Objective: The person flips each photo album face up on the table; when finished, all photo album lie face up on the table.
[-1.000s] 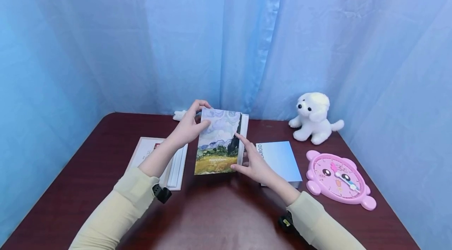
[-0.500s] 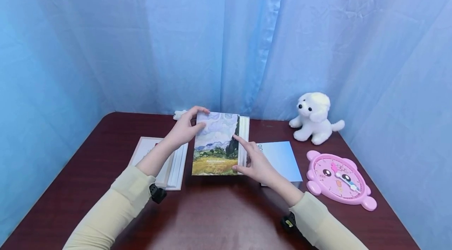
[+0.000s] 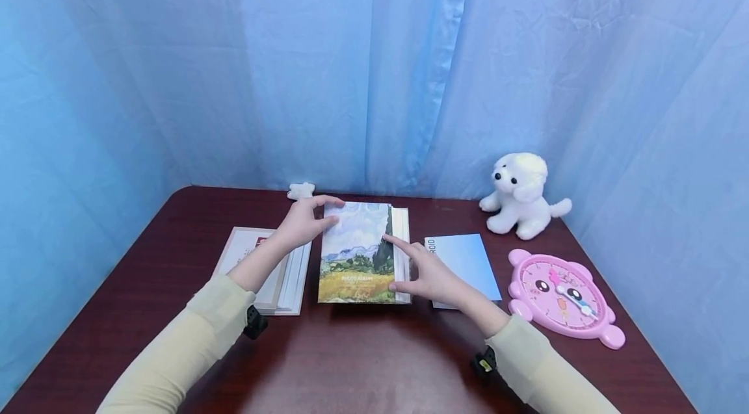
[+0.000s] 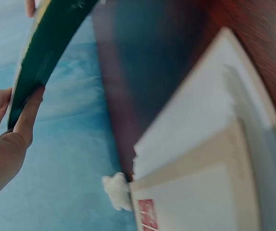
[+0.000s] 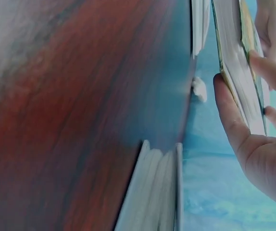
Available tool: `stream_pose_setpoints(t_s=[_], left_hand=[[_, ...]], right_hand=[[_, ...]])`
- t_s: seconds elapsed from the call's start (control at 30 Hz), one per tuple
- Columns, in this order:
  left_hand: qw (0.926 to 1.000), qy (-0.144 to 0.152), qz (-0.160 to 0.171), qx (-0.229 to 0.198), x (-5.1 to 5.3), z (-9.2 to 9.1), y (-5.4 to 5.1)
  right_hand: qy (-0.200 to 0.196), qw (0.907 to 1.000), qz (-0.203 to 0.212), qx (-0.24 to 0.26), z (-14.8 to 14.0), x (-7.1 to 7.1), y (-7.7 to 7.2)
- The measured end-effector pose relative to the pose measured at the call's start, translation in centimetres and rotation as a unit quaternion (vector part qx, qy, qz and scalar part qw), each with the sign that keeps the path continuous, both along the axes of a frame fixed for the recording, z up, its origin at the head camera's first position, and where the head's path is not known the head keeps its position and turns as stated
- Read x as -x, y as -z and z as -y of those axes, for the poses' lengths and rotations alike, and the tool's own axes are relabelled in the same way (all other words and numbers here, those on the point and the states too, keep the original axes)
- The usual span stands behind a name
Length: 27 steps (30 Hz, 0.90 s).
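A photo album [image 3: 354, 258] with a painted landscape cover is held over the middle of the table by both hands. My left hand [image 3: 305, 224] grips its upper left corner, thumb on the cover. On the other side, my right hand [image 3: 430, 274] holds the right edge between thumb and fingers, with white page edges showing there. The left wrist view shows the album's dark green spine [image 4: 51, 48]; the right wrist view shows its thick white pages [image 5: 236, 57]. Left of it lies a pale album [image 3: 242, 264] with a red mark, and right of it a blue-white album [image 3: 465, 268].
A white plush dog [image 3: 517, 196] sits at the back right. In front of it lies a pink toy clock [image 3: 562, 294]. A small white object [image 3: 301, 190] is at the back edge of the dark table [image 3: 357, 362]. Blue curtains [image 3: 304, 63] hang behind.
Both hands have lowered the photo album toward me and slightly left. The small white object behind the left hand is now more visible.
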<state>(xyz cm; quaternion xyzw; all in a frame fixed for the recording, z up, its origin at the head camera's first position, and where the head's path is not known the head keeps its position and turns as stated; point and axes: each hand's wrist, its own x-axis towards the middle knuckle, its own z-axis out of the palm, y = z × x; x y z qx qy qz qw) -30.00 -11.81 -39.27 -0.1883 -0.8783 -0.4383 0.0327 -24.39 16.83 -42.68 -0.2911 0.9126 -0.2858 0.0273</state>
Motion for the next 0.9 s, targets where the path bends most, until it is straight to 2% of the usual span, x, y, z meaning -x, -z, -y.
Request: stream_pose_setpoints(t_s=[0.17,0.4,0.6,0.77,0.9], left_hand=[[1.0000,0.005,0.001,0.007,0.3,0.2,1.4],[0.9987,0.044,0.009,0.025,0.8,0.6,3.0],[0.9953,0.066,0.027,0.066,0.9,0.7,3.6],[0.9916,0.091,0.047,0.079,0.9,1.0,3.8],[0.9891,0.109,0.050,0.085,1.1,1.3,4.3]], right_hand=[[-0.006,0.9995,0.030,0.003,0.1,-0.1,0.4],[0.003,0.9987,0.048,-0.017,0.2,0.1,1.1],[0.004,0.9977,0.056,-0.039,0.4,0.2,1.3],[0.000,0.9980,0.044,-0.045,0.5,0.2,1.4],[-0.006,0.9971,0.039,-0.065,0.5,0.4,1.8]])
